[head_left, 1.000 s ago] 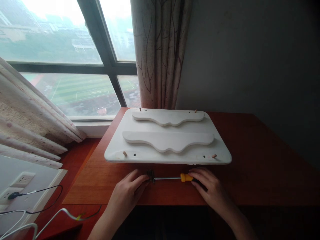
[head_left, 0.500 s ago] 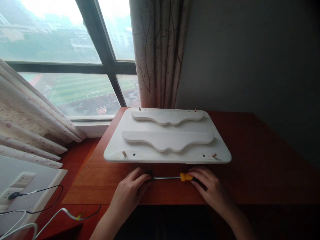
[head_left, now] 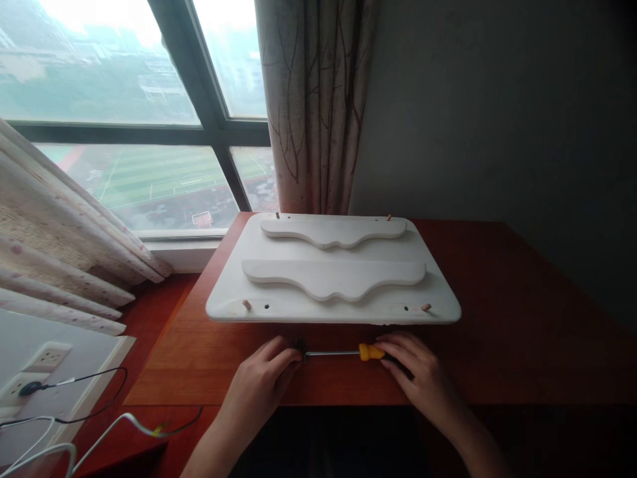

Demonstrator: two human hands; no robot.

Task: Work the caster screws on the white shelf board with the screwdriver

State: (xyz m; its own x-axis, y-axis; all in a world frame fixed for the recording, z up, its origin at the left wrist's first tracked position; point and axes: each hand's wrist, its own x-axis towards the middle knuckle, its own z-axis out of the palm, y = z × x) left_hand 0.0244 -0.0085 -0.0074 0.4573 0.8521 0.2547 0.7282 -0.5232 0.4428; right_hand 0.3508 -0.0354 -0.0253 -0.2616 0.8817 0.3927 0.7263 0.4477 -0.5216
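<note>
Two bare hands rest on the red-brown wooden table [head_left: 497, 345] near its front edge, with a screwdriver [head_left: 348, 354] lying flat between them, parallel to that edge. Its thin metal shaft is bright and straight, its handle yellow where it meets the shaft and dark farther back. The right hand [head_left: 415, 375] lies over the handle end, fingers curled loosely on it, so only the yellow collar shows clear of the grip; whether the fingers close fully round the handle cannot be told. The left hand [head_left: 261, 385] sits at the shaft's tip, fingertips pinched narrowly about a small dark part [head_left: 298, 346] there, too small to make out. Just behind the screwdriver, toward the table's far edge, lies a white board [head_left: 333, 312] with rounded corners and a smooth matt face. Two wavy-edged white pieces [head_left: 333, 279] lie flat on it, one behind the other, and short wooden dowels [head_left: 245, 305] stand near its corners beside small dark holes. Beyond the far left corner hangs a curtain [head_left: 313, 106] printed with bare branches.
</note>
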